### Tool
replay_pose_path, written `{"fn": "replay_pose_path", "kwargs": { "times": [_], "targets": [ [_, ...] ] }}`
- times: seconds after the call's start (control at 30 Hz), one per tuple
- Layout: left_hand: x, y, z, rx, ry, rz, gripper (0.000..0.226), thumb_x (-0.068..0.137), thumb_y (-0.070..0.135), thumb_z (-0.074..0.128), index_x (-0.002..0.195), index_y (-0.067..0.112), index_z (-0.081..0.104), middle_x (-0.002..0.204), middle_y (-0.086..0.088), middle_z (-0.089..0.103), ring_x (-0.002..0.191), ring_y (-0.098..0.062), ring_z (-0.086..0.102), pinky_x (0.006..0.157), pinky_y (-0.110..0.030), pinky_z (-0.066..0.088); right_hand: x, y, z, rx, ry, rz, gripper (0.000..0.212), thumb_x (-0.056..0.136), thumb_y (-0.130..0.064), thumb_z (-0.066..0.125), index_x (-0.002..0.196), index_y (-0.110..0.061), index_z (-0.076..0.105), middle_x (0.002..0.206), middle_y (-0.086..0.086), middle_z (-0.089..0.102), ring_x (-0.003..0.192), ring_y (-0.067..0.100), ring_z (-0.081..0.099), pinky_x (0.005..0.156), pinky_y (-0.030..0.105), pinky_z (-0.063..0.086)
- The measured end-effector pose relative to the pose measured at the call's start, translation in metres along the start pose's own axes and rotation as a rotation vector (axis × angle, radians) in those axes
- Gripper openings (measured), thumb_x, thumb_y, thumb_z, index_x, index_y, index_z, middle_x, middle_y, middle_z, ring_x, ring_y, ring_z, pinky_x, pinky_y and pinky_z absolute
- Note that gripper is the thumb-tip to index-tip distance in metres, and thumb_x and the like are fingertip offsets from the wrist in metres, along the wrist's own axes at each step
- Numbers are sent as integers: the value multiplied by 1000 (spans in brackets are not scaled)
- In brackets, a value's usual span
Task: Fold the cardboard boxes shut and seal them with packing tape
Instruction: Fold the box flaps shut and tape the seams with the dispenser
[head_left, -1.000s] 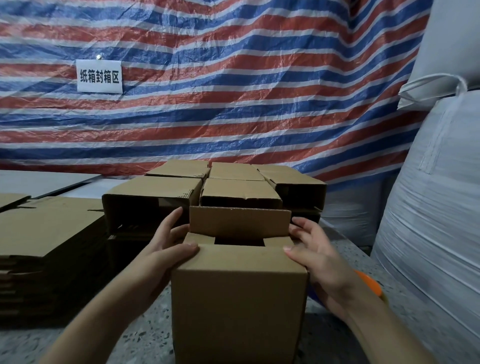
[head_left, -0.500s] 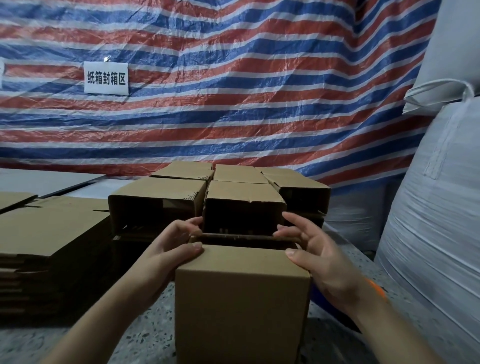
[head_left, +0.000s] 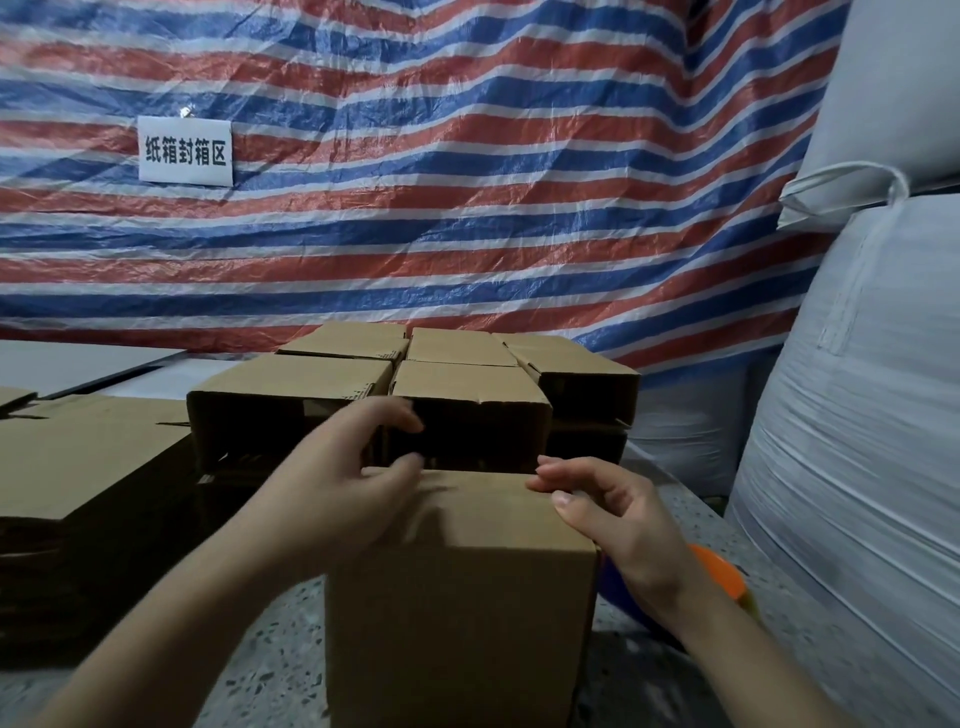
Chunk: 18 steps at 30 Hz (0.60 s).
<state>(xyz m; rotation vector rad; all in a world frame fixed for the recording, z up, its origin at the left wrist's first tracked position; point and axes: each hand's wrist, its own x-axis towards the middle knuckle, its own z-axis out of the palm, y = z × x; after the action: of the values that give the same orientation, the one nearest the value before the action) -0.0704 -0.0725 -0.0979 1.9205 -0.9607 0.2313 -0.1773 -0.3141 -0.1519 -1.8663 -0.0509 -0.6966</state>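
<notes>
Both hands, left hand and right hand, rest relaxed fingers on cardboard box, gripping nothing. Box: plain brown, flaps folded flat. Behind: stacked boxes; right: orange object.

A single head-worn camera looks forward and slightly down, close over the cardboard box at lower centre. The striped tarp fills the upper frame; both forearms enter from the bottom corners.

**Hidden, cropped and blurred**

The brown cardboard box nearest the camera loses its base to the bottom edge. The left hand is motion-blurred. The right hand covers most of an orange-and-blue plastic object, unidentifiable. Flat brown cardboard sheets at the desk's left edge are cropped.
</notes>
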Motion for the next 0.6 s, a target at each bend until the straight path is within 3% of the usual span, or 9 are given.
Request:
{"fn": "replay_pose_path", "kwargs": {
  "times": [0.03,0.1,0.17,0.23,0.33,0.43,0.53,0.6],
  "targets": [
    [2,12,4,92,-36,91,21,88,44,53,108,48,55,105,41,47,100,24,47,76,-5,42,0,-1,0,-3,-6,0,22,94,-3,61,113,-9,72,113,-10,74,117,-6,59,88,8,47],
    [10,26,17,209,-157,168,31,94,48,45,124,46,52,111,39,45,101,25,41,78,0,33,0,-2,0,1,-10,2,22,94,-5,61,112,-10,72,113,-13,74,117,-6,59,87,9,47],
    [22,29,30,326,-280,143,39,101,44,40,140,38,43,135,25,45,122,8,39,99,-11,33,0,-2,1,21,-10,-2,20,95,-7,63,111,-12,72,113,-15,73,116,-3,61,86,10,49],
    [31,25,39,490,-421,85,46,105,44,31,150,36,31,156,13,32,143,-8,25,118,-33,21,0,-1,1,26,-7,-12,18,95,-9,64,111,-12,72,113,-13,74,115,-3,61,87,11,50],
    [37,15,46,583,-579,-11,48,106,46,19,153,40,21,161,11,23,148,-13,17,119,-39,12,0,0,2,14,-5,-9,20,95,-6,63,113,-14,71,111,-5,75,114,-1,63,88,12,50],
    [40,13,48,593,-605,-25,48,106,46,17,153,41,18,162,10,21,149,-16,17,118,-42,11,2,-5,-5,-1,-68,61,32,92,-32,60,123,-27,65,117,-13,72,110,-1,64,86,17,53],
    [41,11,49,600,-603,-21,48,106,46,16,154,41,17,162,10,19,149,-17,14,119,-43,9,13,-5,-27,-287,72,216,16,101,-46,48,113,-43,59,113,-12,68,104,1,62,83,22,48],
    [41,11,49,604,-612,-23,48,106,44,15,154,40,16,163,9,18,150,-17,13,119,-43,9,17,6,-47,-748,83,360,20,102,-48,48,108,-32,58,100,-5,66,88,6,61,71,27,48]
  ]
}}
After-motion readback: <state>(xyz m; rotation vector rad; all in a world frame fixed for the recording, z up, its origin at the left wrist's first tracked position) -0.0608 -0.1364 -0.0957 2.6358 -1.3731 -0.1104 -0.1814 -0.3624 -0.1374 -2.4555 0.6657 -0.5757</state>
